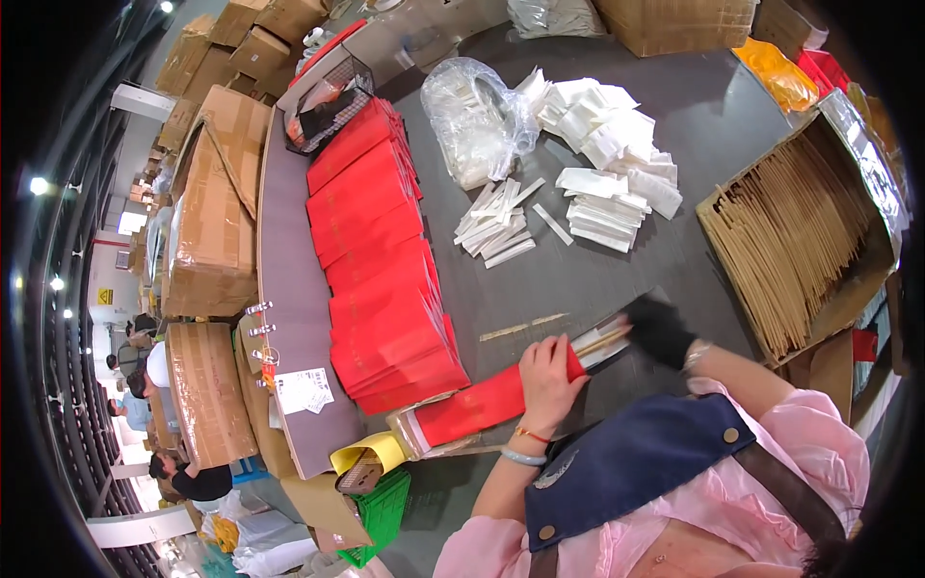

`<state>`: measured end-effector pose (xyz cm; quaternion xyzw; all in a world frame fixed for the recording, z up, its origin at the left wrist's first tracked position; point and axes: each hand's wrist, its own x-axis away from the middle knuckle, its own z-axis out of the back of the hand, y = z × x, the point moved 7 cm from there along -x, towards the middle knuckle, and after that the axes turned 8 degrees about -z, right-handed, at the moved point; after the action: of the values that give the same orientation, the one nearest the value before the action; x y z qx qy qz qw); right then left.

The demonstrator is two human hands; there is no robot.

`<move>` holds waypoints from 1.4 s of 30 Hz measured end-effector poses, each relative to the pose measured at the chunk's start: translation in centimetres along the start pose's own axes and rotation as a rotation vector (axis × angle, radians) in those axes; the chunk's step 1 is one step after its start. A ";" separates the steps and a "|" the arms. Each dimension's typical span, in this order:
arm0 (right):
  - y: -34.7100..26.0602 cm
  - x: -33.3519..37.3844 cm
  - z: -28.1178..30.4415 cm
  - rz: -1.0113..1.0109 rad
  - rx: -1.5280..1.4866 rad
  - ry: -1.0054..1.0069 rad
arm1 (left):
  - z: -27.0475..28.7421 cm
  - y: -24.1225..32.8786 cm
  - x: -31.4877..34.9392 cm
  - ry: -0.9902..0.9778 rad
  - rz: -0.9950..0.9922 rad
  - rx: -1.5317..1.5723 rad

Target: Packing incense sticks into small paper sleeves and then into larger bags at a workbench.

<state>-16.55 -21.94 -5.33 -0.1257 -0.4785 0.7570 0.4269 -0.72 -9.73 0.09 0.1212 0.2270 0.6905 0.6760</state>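
Note:
A long red paper packet (472,409) lies slantwise near the table's front edge. My bare left hand (549,380) grips it close to its right end, with the thumb at that end and the fingers across the top. From this end stick thin pale and brown strips (599,339) with a whitish, glossy layer beneath. My right hand (657,329), in a black glove, is at the outer tips of these strips; motion smears its fingers. Under the packet's left end shows a clear, shiny wrapping (409,432). A loose brown strip (523,327) lies just beyond the packet.
Red packets (371,241) overlap in a long row at left. Small white packets (607,207), white strips (496,223) and a clear plastic bag (474,120) lie farther back. On the right stands a carton (725,234) of brown flat pieces. A green crate (381,511) stands below the left edge.

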 end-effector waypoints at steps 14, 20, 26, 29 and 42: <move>-5.6 1.3 5.1 0.212 0.727 -0.060 | 8.3 2.2 -4.2 -0.349 -0.277 -0.002; -1.7 1.4 7.4 0.193 0.706 0.147 | 26.4 1.7 -6.3 0.199 -0.224 -0.144; -7.3 -2.6 17.8 0.265 0.278 0.477 | 27.7 -5.3 -7.6 0.261 -0.139 -0.328; -8.5 -5.0 23.4 0.281 0.109 0.661 | 21.4 -12.4 -5.1 0.031 0.073 -0.472; -5.5 -2.3 36.7 0.125 0.019 0.953 | 10.6 -22.0 -1.8 -0.034 0.735 -0.257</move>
<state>-34.23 -45.40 17.51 -0.4834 -0.2141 0.6436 0.5534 23.69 -10.29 -0.95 0.1204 0.0689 0.9073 0.3968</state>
